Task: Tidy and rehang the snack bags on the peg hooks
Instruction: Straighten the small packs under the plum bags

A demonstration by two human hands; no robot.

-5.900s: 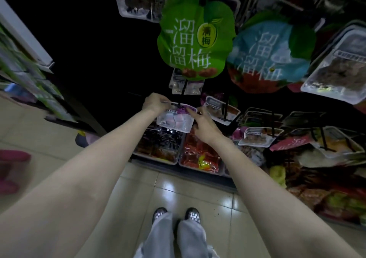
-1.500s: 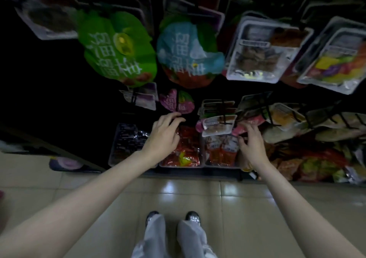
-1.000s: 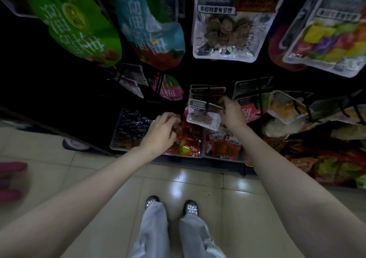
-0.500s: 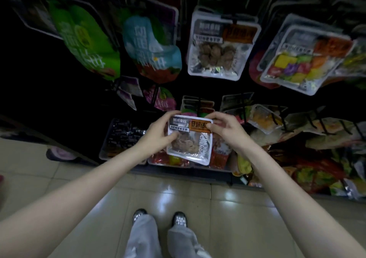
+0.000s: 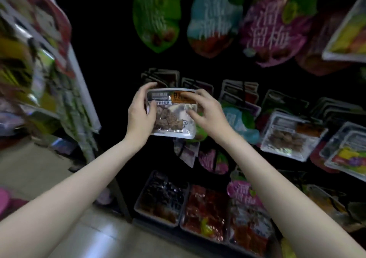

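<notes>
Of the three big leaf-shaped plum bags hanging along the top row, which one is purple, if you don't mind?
The rightmost one, the purple bag. The green bag hangs at the left and the blue bag in the middle.

Two bare forearms reaching in from the lower corners, no sleeves visible on either, bare left hand [image 5: 139,117] and bare right hand [image 5: 208,113], no rings, watch, bracelets or gloves showing
</notes>
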